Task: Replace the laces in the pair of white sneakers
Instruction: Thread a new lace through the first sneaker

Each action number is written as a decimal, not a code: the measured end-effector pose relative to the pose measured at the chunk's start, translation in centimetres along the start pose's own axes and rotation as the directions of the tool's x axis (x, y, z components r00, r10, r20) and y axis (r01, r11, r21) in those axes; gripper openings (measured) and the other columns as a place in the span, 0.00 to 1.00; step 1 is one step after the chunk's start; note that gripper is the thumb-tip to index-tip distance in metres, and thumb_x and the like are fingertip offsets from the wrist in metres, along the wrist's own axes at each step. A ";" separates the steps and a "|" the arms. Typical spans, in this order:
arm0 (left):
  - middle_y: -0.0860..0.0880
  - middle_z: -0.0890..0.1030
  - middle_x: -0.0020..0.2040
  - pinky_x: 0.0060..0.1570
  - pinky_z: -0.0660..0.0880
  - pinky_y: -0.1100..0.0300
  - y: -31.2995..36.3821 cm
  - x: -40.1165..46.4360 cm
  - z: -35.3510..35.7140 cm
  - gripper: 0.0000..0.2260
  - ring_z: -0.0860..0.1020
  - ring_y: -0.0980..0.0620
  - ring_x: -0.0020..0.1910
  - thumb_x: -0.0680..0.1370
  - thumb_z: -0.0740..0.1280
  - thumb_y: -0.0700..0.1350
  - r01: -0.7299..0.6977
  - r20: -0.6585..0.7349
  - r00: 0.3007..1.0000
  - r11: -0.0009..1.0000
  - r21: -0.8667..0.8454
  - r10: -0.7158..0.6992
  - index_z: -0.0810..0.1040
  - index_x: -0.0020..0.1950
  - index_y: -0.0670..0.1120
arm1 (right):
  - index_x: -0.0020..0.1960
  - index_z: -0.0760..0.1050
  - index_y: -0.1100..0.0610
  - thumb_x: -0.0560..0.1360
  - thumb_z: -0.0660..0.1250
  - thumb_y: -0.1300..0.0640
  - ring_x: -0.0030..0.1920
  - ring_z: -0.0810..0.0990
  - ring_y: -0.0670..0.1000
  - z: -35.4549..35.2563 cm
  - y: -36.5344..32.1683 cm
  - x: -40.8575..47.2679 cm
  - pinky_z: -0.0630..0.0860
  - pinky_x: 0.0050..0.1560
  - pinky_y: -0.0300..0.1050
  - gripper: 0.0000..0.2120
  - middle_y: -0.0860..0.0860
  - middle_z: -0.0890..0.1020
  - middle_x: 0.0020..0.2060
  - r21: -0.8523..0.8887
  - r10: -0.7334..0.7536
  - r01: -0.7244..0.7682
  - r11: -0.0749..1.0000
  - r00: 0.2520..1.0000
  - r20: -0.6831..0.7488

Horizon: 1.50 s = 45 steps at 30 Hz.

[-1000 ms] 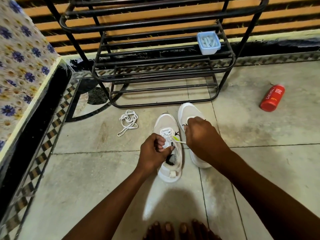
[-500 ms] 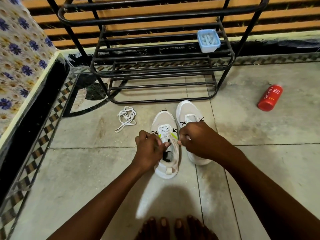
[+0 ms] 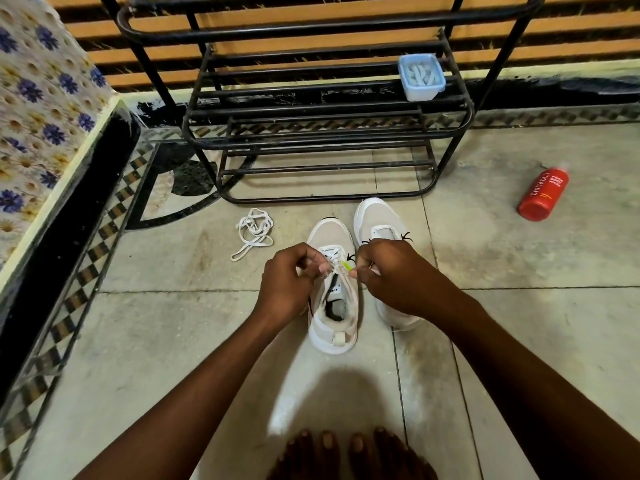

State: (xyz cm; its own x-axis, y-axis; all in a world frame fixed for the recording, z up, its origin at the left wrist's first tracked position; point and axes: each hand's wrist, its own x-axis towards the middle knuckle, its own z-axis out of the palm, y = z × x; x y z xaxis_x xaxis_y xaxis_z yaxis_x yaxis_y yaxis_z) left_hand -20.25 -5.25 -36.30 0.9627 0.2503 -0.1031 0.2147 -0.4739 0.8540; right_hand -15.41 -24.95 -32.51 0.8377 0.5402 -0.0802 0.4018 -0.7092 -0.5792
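Two white sneakers stand side by side on the tiled floor. The left sneaker (image 3: 333, 323) has a white lace (image 3: 331, 255) partly threaded through its upper eyelets. My left hand (image 3: 289, 282) pinches the lace on the shoe's left side. My right hand (image 3: 398, 275) pinches the lace end with a yellow-green tip (image 3: 347, 266) on the right side. The right sneaker (image 3: 379, 220) is laceless at the visible eyelets and is partly hidden under my right hand. A loose white lace (image 3: 252, 233) lies coiled on the floor to the left.
A black metal shoe rack (image 3: 325, 133) stands just behind the sneakers, with a small blue lidded box (image 3: 420, 77) on a shelf. A red bottle (image 3: 543, 195) lies on the floor at right. A floral-covered ledge (image 3: 41, 109) runs along the left. My toes (image 3: 346, 452) show at the bottom.
Both hands have drawn closer together over the left sneaker's eyelets; the right hand came off the right sneaker toward the lace tip. The view shifted slightly.
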 end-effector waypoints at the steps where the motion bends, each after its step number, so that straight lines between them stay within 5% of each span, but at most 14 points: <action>1: 0.53 0.83 0.37 0.49 0.78 0.53 0.1 -0.1 -0.1 0.06 0.80 0.56 0.41 0.77 0.75 0.41 -0.012 0.007 1.000 1.000 -0.019 0.012 0.84 0.42 0.52 | 0.39 0.75 0.55 0.77 0.69 0.53 0.41 0.77 0.53 -0.1 0.0 -0.1 0.75 0.47 0.52 0.10 0.49 0.79 0.35 0.014 0.010 -0.009 1.000 1.000 -0.005; 5: 0.53 0.84 0.38 0.49 0.80 0.48 0.6 -0.2 -0.6 0.06 0.83 0.50 0.42 0.78 0.72 0.42 -0.089 -0.022 0.996 0.993 -0.073 0.088 0.83 0.44 0.52 | 0.41 0.76 0.55 0.78 0.69 0.53 0.38 0.80 0.50 -1.1 -0.6 -0.5 0.78 0.46 0.51 0.09 0.50 0.82 0.33 0.242 0.098 -0.107 0.964 0.994 0.049; 8: 0.50 0.84 0.39 0.46 0.80 0.54 2.1 -0.3 -1.4 0.07 0.83 0.51 0.41 0.80 0.70 0.38 -0.146 -0.076 0.988 0.981 -0.127 0.137 0.82 0.45 0.49 | 0.41 0.78 0.55 0.78 0.70 0.53 0.34 0.81 0.50 -1.6 -1.1 -0.7 0.79 0.43 0.53 0.09 0.53 0.83 0.31 0.319 0.111 -0.119 0.940 0.993 0.042; 13: 0.49 0.84 0.40 0.45 0.78 0.61 5.8 -0.9 -3.3 0.05 0.82 0.52 0.40 0.80 0.69 0.35 -0.210 -0.132 0.974 0.951 -0.225 0.184 0.83 0.48 0.43 | 0.36 0.78 0.55 0.78 0.71 0.55 0.27 0.75 0.41 -3.6 -2.6 -0.8 0.72 0.36 0.40 0.13 0.45 0.79 0.25 0.410 0.121 -0.114 0.905 0.993 0.008; 18: 0.44 0.84 0.40 0.46 0.75 0.66 9.8 -2.1 -5.5 0.04 0.82 0.54 0.41 0.82 0.69 0.39 -0.245 -0.133 0.969 0.898 -0.365 0.210 0.83 0.52 0.40 | 0.38 0.75 0.57 0.83 0.64 0.53 0.24 0.71 0.40 -5.6 -4.6 -1.5 0.67 0.31 0.34 0.16 0.53 0.76 0.32 0.591 0.224 -0.120 0.798 0.969 -0.106; 21: 0.45 0.86 0.41 0.53 0.77 0.60 11.5 -2.6 -6.3 0.05 0.83 0.52 0.45 0.82 0.70 0.40 -0.249 -0.144 0.968 0.873 -0.420 0.207 0.84 0.55 0.41 | 0.37 0.75 0.57 0.83 0.64 0.53 0.31 0.77 0.44 -7.0 -6.0 -1.9 0.67 0.38 0.41 0.16 0.54 0.79 0.34 0.649 0.218 -0.060 0.758 0.962 -0.165; 23: 0.42 0.86 0.43 0.54 0.78 0.59 12.6 -3.0 -6.7 0.04 0.85 0.47 0.48 0.81 0.70 0.39 -0.265 -0.174 0.963 0.855 -0.445 0.208 0.84 0.53 0.41 | 0.39 0.77 0.59 0.83 0.63 0.55 0.47 0.83 0.46 -8.1 -7.2 -2.3 0.70 0.48 0.41 0.16 0.55 0.86 0.45 0.735 0.204 -0.025 0.678 0.967 -0.154; 26: 0.39 0.85 0.44 0.52 0.79 0.59 13.7 -3.4 -7.0 0.03 0.85 0.44 0.52 0.81 0.69 0.36 -0.258 -0.180 0.965 0.805 -0.534 0.189 0.83 0.52 0.38 | 0.43 0.82 0.60 0.83 0.63 0.55 0.46 0.83 0.43 -9.3 -8.8 -2.9 0.69 0.49 0.42 0.15 0.55 0.87 0.45 0.827 0.190 0.008 0.562 0.972 -0.138; 30: 0.38 0.86 0.48 0.44 0.77 0.67 14.8 -4.6 -7.2 0.04 0.87 0.48 0.50 0.80 0.71 0.34 -0.252 -0.190 0.966 0.786 -0.564 0.174 0.81 0.54 0.38 | 0.42 0.79 0.57 0.81 0.67 0.57 0.42 0.83 0.49 -10.1 -10.2 -4.1 0.73 0.44 0.45 0.09 0.55 0.86 0.40 0.802 0.198 0.110 0.587 0.941 -0.274; 38: 0.42 0.87 0.52 0.53 0.82 0.57 15.9 -6.5 -7.7 0.18 0.86 0.43 0.53 0.77 0.74 0.34 -0.254 -0.134 0.966 0.720 -0.645 0.221 0.76 0.65 0.41 | 0.47 0.79 0.64 0.78 0.67 0.69 0.35 0.82 0.51 -11.8 -11.8 -5.3 0.73 0.34 0.33 0.04 0.61 0.85 0.41 0.692 0.143 0.246 0.679 0.880 -0.454; 45: 0.46 0.84 0.55 0.46 0.81 0.64 17.9 -6.1 -8.8 0.18 0.87 0.52 0.45 0.73 0.77 0.31 -0.275 -0.252 0.953 0.827 -0.490 0.168 0.81 0.60 0.43 | 0.63 0.70 0.56 0.78 0.68 0.68 0.38 0.86 0.55 -12.2 -12.8 -5.3 0.81 0.40 0.44 0.16 0.58 0.86 0.41 0.678 0.154 0.264 0.686 0.858 -0.489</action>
State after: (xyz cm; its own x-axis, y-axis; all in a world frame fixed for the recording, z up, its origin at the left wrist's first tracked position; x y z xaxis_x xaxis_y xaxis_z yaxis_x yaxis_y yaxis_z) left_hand -23.72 -7.83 -15.92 0.9119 0.3719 0.1736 -0.1684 -0.0467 0.9846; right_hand -20.51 -24.22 -14.80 0.9619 0.1326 0.2390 0.2457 -0.0367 -0.9687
